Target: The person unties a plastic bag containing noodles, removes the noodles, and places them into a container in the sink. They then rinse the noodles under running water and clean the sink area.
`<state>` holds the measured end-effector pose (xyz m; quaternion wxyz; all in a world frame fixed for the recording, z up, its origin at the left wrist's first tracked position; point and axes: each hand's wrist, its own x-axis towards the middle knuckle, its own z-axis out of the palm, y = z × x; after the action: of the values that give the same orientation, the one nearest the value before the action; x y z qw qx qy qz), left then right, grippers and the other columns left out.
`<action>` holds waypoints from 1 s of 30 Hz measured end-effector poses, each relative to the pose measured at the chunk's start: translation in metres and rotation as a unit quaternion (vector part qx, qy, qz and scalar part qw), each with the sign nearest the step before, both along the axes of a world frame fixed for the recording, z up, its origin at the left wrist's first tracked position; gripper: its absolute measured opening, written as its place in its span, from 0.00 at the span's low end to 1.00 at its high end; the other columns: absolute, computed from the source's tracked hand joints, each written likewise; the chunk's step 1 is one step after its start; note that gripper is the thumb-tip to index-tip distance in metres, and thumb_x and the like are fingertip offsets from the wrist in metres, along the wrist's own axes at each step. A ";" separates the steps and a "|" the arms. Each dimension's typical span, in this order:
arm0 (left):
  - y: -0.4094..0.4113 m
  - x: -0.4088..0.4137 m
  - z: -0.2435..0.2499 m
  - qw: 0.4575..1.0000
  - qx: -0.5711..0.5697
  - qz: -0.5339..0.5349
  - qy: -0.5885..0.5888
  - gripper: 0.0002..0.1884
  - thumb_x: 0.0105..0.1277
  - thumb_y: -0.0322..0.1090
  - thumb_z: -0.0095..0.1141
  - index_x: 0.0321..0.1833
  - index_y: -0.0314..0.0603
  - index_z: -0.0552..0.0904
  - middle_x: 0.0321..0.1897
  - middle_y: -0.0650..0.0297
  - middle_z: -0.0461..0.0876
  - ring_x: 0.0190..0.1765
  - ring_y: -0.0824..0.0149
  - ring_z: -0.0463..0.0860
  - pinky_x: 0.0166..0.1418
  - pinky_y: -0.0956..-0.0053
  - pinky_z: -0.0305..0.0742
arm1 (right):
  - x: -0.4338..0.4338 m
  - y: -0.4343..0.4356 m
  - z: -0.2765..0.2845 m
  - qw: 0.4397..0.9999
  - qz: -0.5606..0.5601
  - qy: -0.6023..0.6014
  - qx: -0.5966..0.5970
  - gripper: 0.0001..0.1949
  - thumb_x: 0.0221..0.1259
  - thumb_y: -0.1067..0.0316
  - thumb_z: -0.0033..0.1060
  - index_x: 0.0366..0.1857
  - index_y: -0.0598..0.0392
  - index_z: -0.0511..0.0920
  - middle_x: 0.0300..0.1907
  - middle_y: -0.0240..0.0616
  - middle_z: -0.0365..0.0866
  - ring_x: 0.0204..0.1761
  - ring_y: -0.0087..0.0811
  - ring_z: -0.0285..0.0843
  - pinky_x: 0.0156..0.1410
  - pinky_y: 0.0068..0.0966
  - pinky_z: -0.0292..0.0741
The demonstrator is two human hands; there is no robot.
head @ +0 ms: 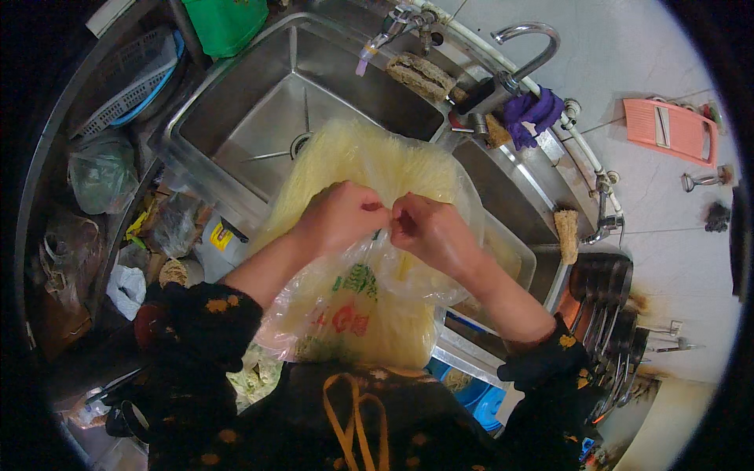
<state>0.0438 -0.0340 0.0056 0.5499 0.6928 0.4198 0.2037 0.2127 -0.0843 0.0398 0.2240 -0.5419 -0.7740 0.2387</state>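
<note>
A large clear plastic bag [353, 282] full of pale yellow dried noodles leans against my body and over the near rim of the steel sink. It bears red and green writing. My left hand [347, 212] and my right hand [433, 232] meet above its middle, fingertips nearly touching. Each hand pinches the gathered plastic between thumb and curled fingers. Whether a knot or tie lies under the fingers is hidden. Loose plastic spreads out below and beyond my right hand.
Beyond the bag lies a steel sink basin [259, 129], with a tap [392, 29] and a curved faucet [548, 53] along the wall. Purple cloth [530, 118] hangs by the pipe. A pink grater [671, 130] hangs at right. A plastic tub [518, 253] stands right of the bag; bags clutter the left.
</note>
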 end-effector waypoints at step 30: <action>-0.005 0.003 0.002 0.910 -0.365 0.036 -0.195 0.07 0.58 0.34 0.56 0.27 0.39 0.77 0.22 0.68 0.74 0.26 0.77 0.73 0.29 0.81 0.66 | 0.015 0.008 0.007 0.994 0.074 0.047 -0.062 0.08 0.45 0.76 0.58 0.32 0.59 0.74 0.27 0.42 0.76 0.27 0.36 0.78 0.35 0.27 0.75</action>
<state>0.0472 -0.0388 0.0080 0.8278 0.3746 0.3734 0.1870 0.2280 -0.0760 0.0471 0.2074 -0.4843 -0.7843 0.3275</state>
